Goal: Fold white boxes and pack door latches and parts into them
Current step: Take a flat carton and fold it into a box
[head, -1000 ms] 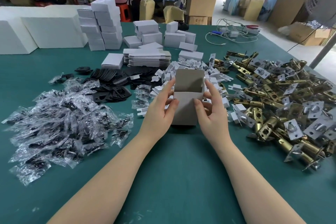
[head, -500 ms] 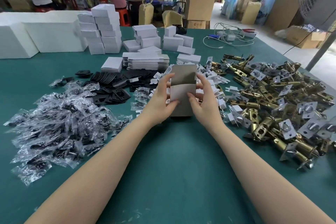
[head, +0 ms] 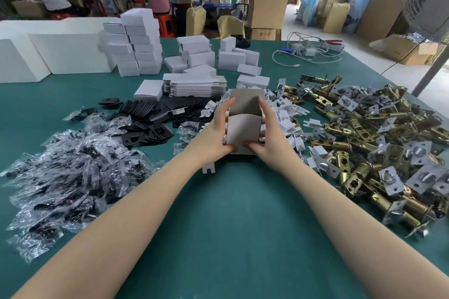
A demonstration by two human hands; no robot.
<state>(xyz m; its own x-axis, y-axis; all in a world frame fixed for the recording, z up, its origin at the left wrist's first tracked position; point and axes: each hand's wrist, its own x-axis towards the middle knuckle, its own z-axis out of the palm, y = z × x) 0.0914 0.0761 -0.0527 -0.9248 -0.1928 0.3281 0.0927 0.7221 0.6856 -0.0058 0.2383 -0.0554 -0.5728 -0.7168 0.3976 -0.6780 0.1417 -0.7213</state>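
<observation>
A half-folded cardboard box (head: 244, 128), grey inside, stands open-topped on the green table (head: 230, 226) between my hands. My left hand (head: 215, 128) grips its left side, fingers reaching up to the rim. My right hand (head: 271, 128) grips the right side, thumb at the lower front flap. Brass door latches (head: 379, 143) lie heaped to the right. Clear bags of parts (head: 73, 172) are piled at the left, black plates (head: 148, 121) behind them. A stack of flat box blanks (head: 194, 85) sits beyond the box.
Small white card inserts (head: 284, 114) are scattered around the box. Folded white boxes (head: 141, 43) are stacked at the back, beside large white blocks (head: 60, 51). Cables (head: 308, 53) lie at the far right. Two people work at benches behind the table.
The box has been pushed away from me and set lower on the table. Both hands slid along its sides and the front flap now stands closer to the box body.
</observation>
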